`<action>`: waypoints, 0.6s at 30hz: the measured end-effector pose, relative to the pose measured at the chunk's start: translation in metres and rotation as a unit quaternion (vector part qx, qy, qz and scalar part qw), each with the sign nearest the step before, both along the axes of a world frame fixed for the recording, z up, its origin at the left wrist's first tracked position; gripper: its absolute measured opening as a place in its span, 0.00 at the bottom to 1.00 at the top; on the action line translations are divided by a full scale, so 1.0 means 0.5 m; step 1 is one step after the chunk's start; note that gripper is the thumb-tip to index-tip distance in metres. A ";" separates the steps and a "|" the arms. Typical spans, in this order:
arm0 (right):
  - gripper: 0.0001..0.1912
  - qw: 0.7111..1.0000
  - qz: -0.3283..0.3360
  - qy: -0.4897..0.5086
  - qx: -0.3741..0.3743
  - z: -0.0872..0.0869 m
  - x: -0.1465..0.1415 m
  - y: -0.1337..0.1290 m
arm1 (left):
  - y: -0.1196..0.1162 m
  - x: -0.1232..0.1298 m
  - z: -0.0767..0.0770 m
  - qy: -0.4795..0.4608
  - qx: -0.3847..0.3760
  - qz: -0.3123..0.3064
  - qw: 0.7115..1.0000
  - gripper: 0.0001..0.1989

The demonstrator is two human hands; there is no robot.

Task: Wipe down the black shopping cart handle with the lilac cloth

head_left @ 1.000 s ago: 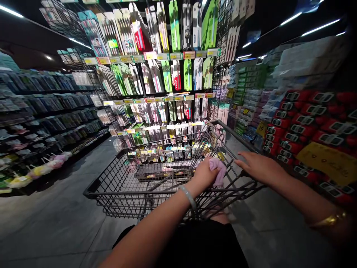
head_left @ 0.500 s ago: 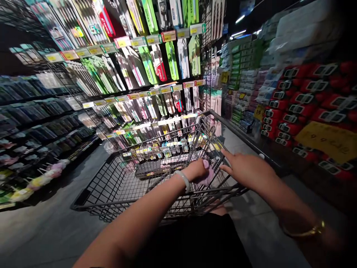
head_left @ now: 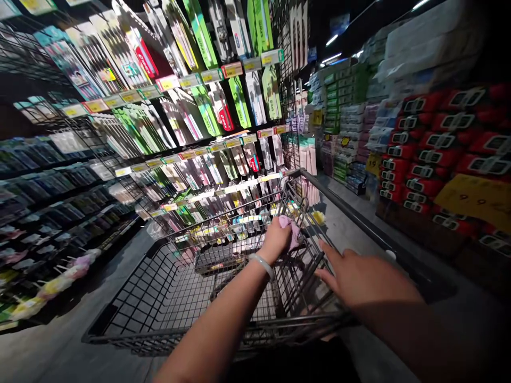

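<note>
My left hand (head_left: 275, 240), with a pale bangle at its wrist, is closed on a crumpled light purple cloth (head_left: 294, 235). The cloth lies against the wire panel at the handle end of a black shopping cart (head_left: 104, 323). My right hand (head_left: 369, 276) is on the same wire frame, nearer to me; its thumb and forefinger lie at a bar and the other fingers are mostly hidden. No goods show in the cart's wire basket.
A rack of packaged toothbrushes (head_left: 205, 109) stands just beyond the cart. Red packs (head_left: 423, 154) are stacked at the right, with a yellow price sign (head_left: 473, 199). More shelves (head_left: 67, 175) line the left, and grey floor (head_left: 51, 340) runs beside the cart.
My left hand has moved up along the wire panel with the purple cloth. My right hand stays at the frame, and the view has shifted slightly.
</note>
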State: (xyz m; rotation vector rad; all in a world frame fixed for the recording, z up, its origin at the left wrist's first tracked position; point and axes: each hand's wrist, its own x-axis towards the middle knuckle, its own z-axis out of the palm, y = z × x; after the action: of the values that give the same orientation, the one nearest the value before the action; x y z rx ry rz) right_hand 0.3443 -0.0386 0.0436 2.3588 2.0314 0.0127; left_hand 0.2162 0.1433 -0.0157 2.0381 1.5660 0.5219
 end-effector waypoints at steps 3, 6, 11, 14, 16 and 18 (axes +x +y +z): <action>0.32 1.000 -0.003 0.007 0.008 -0.003 -0.001 0.000 | 0.003 0.007 -0.043 0.020 0.003 0.019 1.000 0.21; 0.31 0.998 0.016 -0.012 0.056 -0.017 0.007 0.001 | 0.015 -0.006 -0.077 0.037 -0.044 0.030 0.998 0.20; 0.29 0.998 0.014 -0.031 0.053 -0.029 0.013 -0.002 | 0.047 0.004 -0.048 -0.016 -0.016 0.049 0.999 0.15; 0.29 0.998 0.016 -0.040 0.052 -0.026 0.006 -0.009 | 0.045 0.041 -0.017 -0.089 0.074 0.034 0.993 0.18; 0.29 0.997 0.014 -0.045 0.055 -0.023 0.001 -0.014 | 0.036 0.062 -0.012 -0.131 0.129 0.020 0.983 0.21; 0.29 0.998 0.009 -0.044 0.050 -0.016 -0.003 -0.015 | 0.030 0.072 -0.023 -0.150 0.157 0.013 0.976 0.23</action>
State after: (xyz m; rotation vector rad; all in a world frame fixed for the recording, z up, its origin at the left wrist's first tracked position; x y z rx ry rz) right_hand 0.3427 -0.0460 0.0355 2.3502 2.0571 0.2205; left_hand 0.2523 0.1583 -0.0271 2.0416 1.3983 1.0921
